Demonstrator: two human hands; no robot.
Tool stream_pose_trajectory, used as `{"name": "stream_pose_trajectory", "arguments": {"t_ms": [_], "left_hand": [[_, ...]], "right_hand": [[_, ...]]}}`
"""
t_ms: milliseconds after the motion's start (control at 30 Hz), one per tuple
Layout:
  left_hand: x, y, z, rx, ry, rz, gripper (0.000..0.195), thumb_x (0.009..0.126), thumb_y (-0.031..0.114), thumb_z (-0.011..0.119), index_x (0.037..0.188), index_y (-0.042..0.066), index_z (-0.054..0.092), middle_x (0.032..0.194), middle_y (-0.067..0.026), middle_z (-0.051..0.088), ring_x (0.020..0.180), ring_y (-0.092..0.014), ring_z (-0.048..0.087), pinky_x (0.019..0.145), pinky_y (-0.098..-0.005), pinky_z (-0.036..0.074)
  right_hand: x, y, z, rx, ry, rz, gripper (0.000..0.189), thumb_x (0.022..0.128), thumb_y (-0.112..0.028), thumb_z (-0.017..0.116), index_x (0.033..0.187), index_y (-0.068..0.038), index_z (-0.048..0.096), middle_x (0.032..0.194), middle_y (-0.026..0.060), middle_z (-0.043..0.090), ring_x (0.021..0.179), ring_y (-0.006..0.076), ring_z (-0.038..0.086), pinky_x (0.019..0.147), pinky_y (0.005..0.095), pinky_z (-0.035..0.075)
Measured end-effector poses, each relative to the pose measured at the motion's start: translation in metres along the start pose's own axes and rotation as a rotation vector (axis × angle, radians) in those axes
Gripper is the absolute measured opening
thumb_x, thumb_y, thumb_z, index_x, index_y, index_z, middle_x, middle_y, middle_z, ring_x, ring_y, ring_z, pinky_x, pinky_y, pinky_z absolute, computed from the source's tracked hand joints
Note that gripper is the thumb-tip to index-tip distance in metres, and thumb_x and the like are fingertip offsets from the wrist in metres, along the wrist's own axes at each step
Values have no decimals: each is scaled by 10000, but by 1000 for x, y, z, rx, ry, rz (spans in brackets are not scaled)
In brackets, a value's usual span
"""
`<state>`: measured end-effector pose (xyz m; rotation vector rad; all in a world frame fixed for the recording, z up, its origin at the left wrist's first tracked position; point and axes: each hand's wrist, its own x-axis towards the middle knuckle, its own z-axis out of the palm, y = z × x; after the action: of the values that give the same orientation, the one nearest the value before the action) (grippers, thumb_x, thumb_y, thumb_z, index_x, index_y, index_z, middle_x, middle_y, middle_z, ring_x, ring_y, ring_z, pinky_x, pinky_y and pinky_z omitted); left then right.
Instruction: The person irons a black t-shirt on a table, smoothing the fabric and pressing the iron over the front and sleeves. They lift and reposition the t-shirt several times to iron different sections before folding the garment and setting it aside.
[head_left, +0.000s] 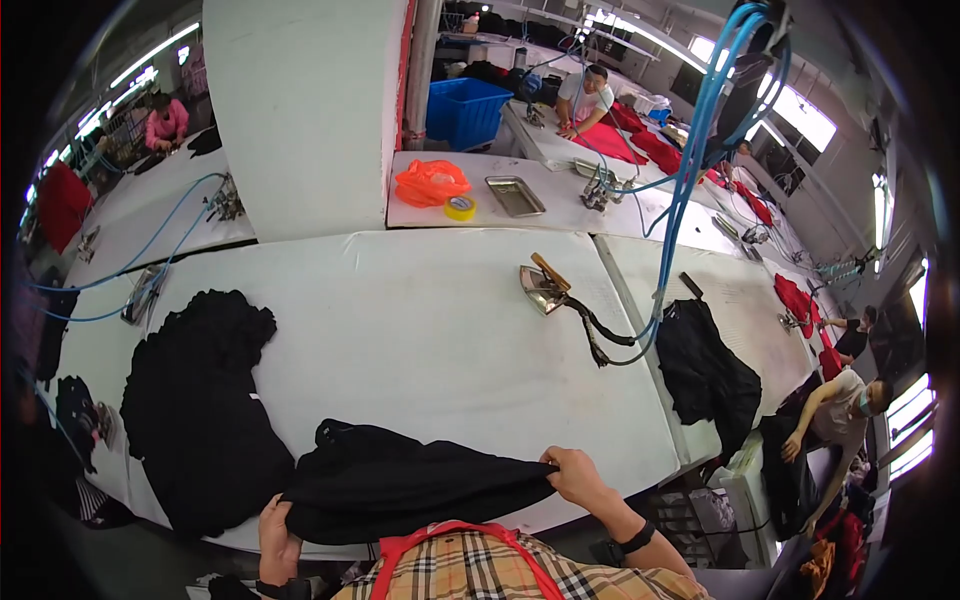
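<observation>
A black garment (420, 472) stretches between my two hands at the front edge of the white padded ironing table (450, 337). My left hand (279, 536) grips its lower left corner. At its right end, my right hand (576, 474) pinches the cloth between thumb and fingers. The far side of this garment rests on the table, with a fold standing up at its left. Just left of it lies a heap of black garments (199, 412) with ruffled edges and a small white tag. A steam iron (544, 287) with a wooden handle lies on the far right of the table.
Blue hoses (686, 157) hang down to the iron. A white pillar (300, 112) rises behind the table. Beyond are an orange plastic bag (431, 182), yellow tape (460, 208) and a metal tray (515, 196). A co-worker (836, 416) handles dark cloth at right, near another black garment (705, 367).
</observation>
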<state>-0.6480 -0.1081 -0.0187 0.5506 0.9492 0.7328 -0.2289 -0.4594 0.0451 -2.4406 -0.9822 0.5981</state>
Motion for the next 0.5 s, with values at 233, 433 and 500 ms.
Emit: {"name": "stream_pose_trajectory", "arguments": {"t_ms": [233, 433, 500], "left_hand": [[46, -35, -12, 822, -234, 129, 115, 920, 112, 802, 909, 49, 706, 806, 20, 678, 713, -73, 601, 657, -271, 491], [121, 105, 138, 1410, -704, -85, 96, 923, 183, 788, 939, 88, 789, 804, -8, 719, 766, -129, 656, 720, -316, 527], [139, 204, 204, 1682, -965, 1246, 95, 833, 148, 778, 911, 94, 765, 891, -139, 703, 849, -309, 666, 768, -395, 536]], "right_hand": [[43, 62, -2, 178, -130, 47, 303, 794, -68, 665, 1088, -55, 736, 937, 212, 755, 910, 420, 723, 833, 486, 570], [211, -4, -97, -159, 75, -252, 203, 893, -107, 579, 997, -40, 740, 864, 218, 734, 840, 385, 725, 769, 495, 563], [239, -62, -169, -2, 421, -538, 185, 889, -38, 557, 975, -11, 718, 769, 209, 665, 721, 330, 657, 695, 455, 524]]}}
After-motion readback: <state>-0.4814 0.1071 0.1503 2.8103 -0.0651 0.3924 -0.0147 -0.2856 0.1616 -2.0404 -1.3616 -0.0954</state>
